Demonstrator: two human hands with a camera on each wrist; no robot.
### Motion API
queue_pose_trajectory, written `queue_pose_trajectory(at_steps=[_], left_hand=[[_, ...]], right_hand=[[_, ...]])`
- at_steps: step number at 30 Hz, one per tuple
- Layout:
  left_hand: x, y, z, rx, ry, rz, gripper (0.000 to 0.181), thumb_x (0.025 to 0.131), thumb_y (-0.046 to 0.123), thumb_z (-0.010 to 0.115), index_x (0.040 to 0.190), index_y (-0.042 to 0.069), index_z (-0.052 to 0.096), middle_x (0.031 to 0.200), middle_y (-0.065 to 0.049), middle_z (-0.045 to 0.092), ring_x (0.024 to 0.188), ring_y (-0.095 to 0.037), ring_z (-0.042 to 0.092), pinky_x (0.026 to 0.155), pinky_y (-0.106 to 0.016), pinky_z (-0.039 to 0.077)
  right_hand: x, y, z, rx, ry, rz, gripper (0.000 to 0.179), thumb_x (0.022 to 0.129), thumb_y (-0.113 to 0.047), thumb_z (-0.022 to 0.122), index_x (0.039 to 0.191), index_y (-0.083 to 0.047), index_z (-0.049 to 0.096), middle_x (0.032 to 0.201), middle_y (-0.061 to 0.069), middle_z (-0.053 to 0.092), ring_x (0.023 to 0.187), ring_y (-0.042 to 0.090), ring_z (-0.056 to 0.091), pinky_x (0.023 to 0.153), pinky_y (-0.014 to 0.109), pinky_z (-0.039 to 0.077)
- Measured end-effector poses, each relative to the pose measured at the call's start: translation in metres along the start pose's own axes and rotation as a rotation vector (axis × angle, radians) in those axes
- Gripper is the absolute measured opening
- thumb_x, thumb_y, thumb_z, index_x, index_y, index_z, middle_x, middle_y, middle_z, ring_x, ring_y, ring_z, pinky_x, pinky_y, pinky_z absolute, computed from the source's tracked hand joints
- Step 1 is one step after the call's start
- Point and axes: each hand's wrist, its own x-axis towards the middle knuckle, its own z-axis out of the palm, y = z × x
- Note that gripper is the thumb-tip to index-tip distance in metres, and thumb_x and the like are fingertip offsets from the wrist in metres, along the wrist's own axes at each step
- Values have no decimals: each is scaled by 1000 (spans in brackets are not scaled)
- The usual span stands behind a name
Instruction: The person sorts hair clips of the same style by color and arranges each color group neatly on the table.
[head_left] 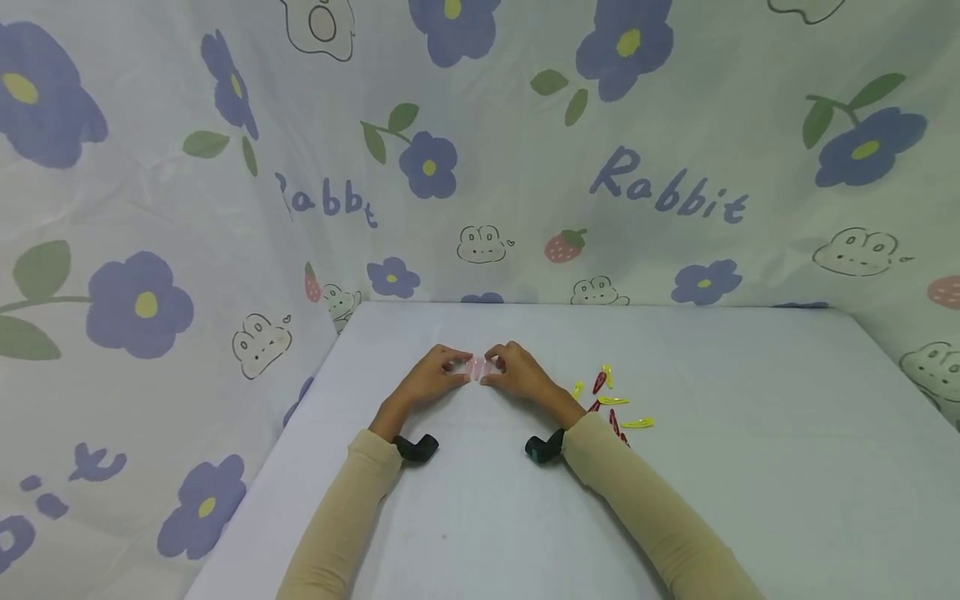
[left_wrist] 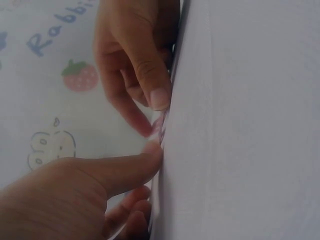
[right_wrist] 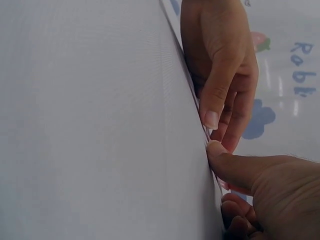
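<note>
From the left, a beige sleeve (head_left: 341,508) and a black wrist device (head_left: 416,448) lead to the left hand (head_left: 433,373), which is low over the white worktop (head_left: 750,467). Its thumb and forefinger are curled in and pinch at the left side of a small group of pink pieces (head_left: 477,368). These pieces lie directly between the two hands — narrow, pale pink, somewhat glossy, side by side like stripes, each pointing away from the person. Their exact number is too small to tell.

The right hand (head_left: 519,372) is at the right side of the group, thumb at the near end and forefinger at the far end, also pinching. Further right, near the right forearm, yellow clips (head_left: 637,423) and dark red clips (head_left: 599,382) are scattered — slim, shiny, well apart from the pink pieces.
</note>
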Motion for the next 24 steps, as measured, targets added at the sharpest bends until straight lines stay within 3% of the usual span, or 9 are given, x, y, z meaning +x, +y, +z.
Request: queue_pose_trajectory(at_steps=[11,17,24], left_hand=[[2,-2,-1,28,-5,-10,43,93,23,73,134,17,64,124,-13,56,109,-27,58,92,-44,49],[4,-3,0,22,-8,-2,43,93,23,72,134,16,64,125,-14,56,110,-29,58,93,-46,49],[2,1,0,17,-12,-46,43,93,24,71,135,17,64,127,-13,55,114,-29,57,96,-48,48]], right_hand=[[0,-6,-11,8,-73,28,56,88,-30,78,136,-11,57,106,7,57,92,18,54,81,32,48],[-7,-18,-45,15,-150,13,60,89,-29,78,139,-6,53,118,16,62,103,24,61,88,36,54],[-30,-23,-90,-41,-142,-42,46,90,-28,76,129,-10,61,120,13,66,109,23,65,92,37,55]])
